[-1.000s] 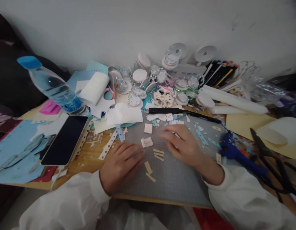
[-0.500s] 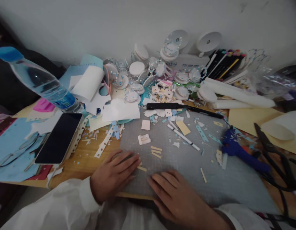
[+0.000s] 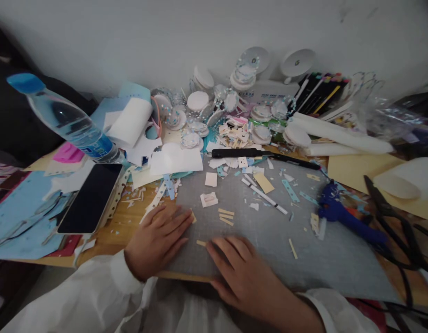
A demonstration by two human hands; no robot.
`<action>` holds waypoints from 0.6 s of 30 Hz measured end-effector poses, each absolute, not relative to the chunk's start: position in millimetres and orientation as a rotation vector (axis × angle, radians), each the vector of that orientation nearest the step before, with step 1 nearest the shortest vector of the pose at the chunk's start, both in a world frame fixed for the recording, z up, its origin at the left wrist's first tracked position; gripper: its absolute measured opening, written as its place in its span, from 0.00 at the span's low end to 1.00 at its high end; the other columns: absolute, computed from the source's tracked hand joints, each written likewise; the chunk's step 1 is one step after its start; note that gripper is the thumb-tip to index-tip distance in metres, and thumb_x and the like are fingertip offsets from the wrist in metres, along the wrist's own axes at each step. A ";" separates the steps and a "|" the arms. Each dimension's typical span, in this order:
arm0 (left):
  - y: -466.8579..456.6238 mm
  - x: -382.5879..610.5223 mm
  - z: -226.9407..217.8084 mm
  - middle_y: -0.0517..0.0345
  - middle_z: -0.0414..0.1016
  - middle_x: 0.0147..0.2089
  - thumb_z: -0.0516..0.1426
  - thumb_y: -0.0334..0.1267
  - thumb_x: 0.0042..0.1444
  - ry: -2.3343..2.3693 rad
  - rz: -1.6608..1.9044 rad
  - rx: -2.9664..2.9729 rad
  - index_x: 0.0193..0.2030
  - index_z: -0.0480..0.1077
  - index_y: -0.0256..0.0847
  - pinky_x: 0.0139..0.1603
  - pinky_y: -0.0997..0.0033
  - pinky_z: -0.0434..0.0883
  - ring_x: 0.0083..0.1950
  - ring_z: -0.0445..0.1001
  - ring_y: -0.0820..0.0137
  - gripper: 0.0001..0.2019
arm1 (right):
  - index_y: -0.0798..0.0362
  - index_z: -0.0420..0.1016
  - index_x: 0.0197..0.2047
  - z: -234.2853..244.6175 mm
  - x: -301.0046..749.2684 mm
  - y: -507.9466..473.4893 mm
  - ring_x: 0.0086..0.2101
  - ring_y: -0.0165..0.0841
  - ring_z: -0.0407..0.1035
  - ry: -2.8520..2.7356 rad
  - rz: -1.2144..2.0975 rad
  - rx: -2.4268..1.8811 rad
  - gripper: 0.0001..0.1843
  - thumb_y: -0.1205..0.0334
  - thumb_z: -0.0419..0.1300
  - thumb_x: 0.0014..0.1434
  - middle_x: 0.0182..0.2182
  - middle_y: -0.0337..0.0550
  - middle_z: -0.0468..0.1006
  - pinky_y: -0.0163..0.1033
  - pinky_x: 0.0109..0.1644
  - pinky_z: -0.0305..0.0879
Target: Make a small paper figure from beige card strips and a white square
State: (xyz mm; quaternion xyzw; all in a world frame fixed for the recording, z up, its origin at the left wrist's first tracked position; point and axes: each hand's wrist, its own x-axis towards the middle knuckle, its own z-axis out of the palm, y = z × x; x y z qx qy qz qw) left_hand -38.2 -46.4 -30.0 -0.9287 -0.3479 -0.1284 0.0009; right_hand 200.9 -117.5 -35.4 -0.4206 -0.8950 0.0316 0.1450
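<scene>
My left hand [image 3: 160, 238] lies flat at the left edge of the grey cutting mat [image 3: 269, 245], fingers stretched out. A small cream paper piece [image 3: 193, 216] shows at its fingertips. My right hand [image 3: 240, 268] rests palm down at the mat's front, fingers extended, the index fingertip on one end of a narrow cream paper strip [image 3: 200, 243]. Just beyond the hands lie several similar cream strips [image 3: 226, 213]. Behind them are a small white piece with a pinkish mark [image 3: 209, 200] and a pale pink square [image 3: 210, 179].
A water bottle [image 3: 71, 122] and a phone [image 3: 91, 199] are at the left. Black tweezers [image 3: 235, 153] cross the mat's back edge. A blue glue gun [image 3: 349, 219] and black-handled scissors [image 3: 390, 217] lie right. White discs with beaded strings [image 3: 198, 100] crowd the wall side.
My left hand has drawn slightly left, away from the narrow strip. My right hand has shifted left, and its index fingertip now touches that strip. The view has moved a little.
</scene>
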 end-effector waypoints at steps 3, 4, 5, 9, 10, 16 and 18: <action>-34.0 -37.6 -28.5 0.55 0.71 0.60 0.48 0.40 0.65 -1.141 -0.360 -2.849 0.60 0.65 0.42 0.63 0.52 0.54 0.61 0.65 0.57 0.19 | 0.57 0.70 0.54 -40.0 209.2 -129.3 0.45 0.38 0.65 -2.530 0.071 -1.158 0.26 0.47 0.54 0.60 0.48 0.47 0.76 0.43 0.50 0.61; -29.4 -36.3 -28.2 0.54 0.71 0.60 0.48 0.40 0.65 -1.152 -0.340 -2.835 0.60 0.65 0.41 0.62 0.51 0.55 0.61 0.65 0.57 0.19 | 0.56 0.71 0.53 -42.8 211.3 -133.7 0.45 0.38 0.65 -2.507 0.061 -1.138 0.25 0.47 0.54 0.61 0.47 0.47 0.76 0.43 0.50 0.61; -25.0 -34.3 -27.8 0.52 0.70 0.60 0.48 0.40 0.65 -1.158 -0.326 -2.827 0.60 0.65 0.40 0.61 0.51 0.56 0.61 0.65 0.56 0.19 | 0.56 0.72 0.51 -46.1 212.9 -138.1 0.44 0.37 0.66 -2.477 0.050 -1.126 0.23 0.47 0.53 0.62 0.46 0.46 0.77 0.42 0.49 0.62; -11.4 -18.8 -24.3 0.48 0.71 0.59 0.50 0.41 0.64 -1.211 -0.396 -2.842 0.58 0.66 0.38 0.56 0.53 0.63 0.59 0.67 0.56 0.19 | 0.53 0.74 0.46 -60.0 214.3 -152.7 0.40 0.33 0.69 -2.323 0.014 -1.130 0.13 0.61 0.50 0.66 0.39 0.43 0.79 0.40 0.47 0.65; -8.9 -13.3 -23.2 0.48 0.71 0.58 0.50 0.42 0.64 -1.221 -0.432 -2.866 0.58 0.66 0.38 0.55 0.54 0.64 0.57 0.68 0.57 0.19 | 0.52 0.75 0.45 -62.3 214.0 -155.3 0.39 0.32 0.69 -2.294 0.019 -1.135 0.13 0.65 0.49 0.66 0.38 0.43 0.79 0.39 0.46 0.66; 3.0 16.1 -22.9 0.49 0.73 0.53 0.54 0.40 0.62 -1.234 -0.466 -3.024 0.57 0.65 0.37 0.53 0.55 0.66 0.53 0.69 0.59 0.17 | 0.48 0.74 0.42 -64.0 213.0 -159.1 0.36 0.31 0.70 -2.263 0.184 -1.152 0.15 0.70 0.48 0.65 0.34 0.41 0.79 0.39 0.42 0.69; 5.3 18.7 -24.3 0.50 0.74 0.51 0.54 0.37 0.62 -1.248 -0.478 -3.040 0.55 0.66 0.37 0.53 0.55 0.66 0.51 0.69 0.59 0.15 | 0.49 0.74 0.41 -61.6 213.6 -157.2 0.35 0.31 0.70 -2.218 0.276 -1.156 0.14 0.69 0.47 0.66 0.33 0.41 0.78 0.39 0.41 0.69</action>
